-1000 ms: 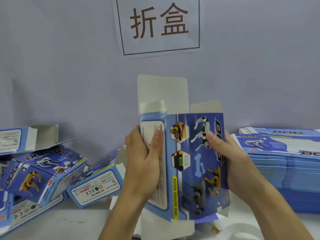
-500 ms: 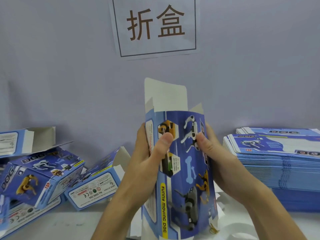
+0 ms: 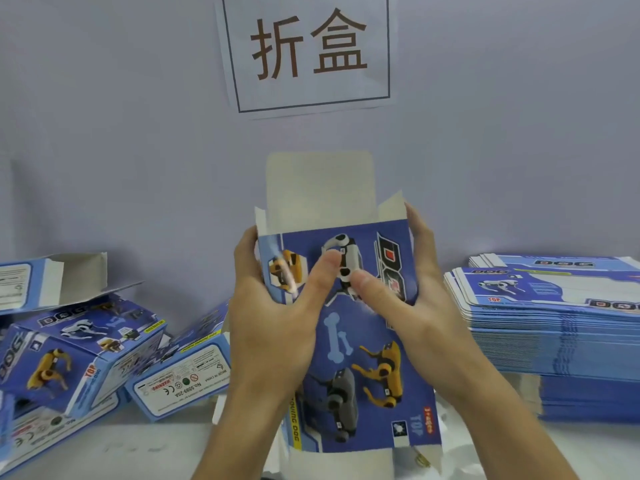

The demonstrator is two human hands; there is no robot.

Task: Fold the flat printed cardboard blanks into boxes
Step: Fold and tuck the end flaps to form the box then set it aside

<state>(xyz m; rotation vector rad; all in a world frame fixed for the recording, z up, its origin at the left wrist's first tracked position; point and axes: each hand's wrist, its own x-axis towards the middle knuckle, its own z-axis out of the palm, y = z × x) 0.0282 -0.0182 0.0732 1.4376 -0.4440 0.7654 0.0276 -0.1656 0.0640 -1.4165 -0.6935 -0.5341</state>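
I hold a blue printed box blank (image 3: 360,362) upright in front of me, its robot-dog face toward me. It is opened into a tube, with the white top flaps (image 3: 320,188) standing up. My left hand (image 3: 273,320) grips its left edge, thumb pressed on the front panel. My right hand (image 3: 412,306) grips the right edge, fingers behind and thumb on the front. A tall stack of flat blanks (image 3: 554,327) lies at the right.
Several folded blue boxes (image 3: 86,348) lie piled at the left on the white table (image 3: 138,445). A grey wall stands close behind, carrying a paper sign (image 3: 308,53). Scraps of white paper (image 3: 450,441) lie under the held box.
The blank has turned from edge-on to face me squarely and spread wider into a tube. Both thumbs have met on the front panel, and my right hand has slid round the right edge.
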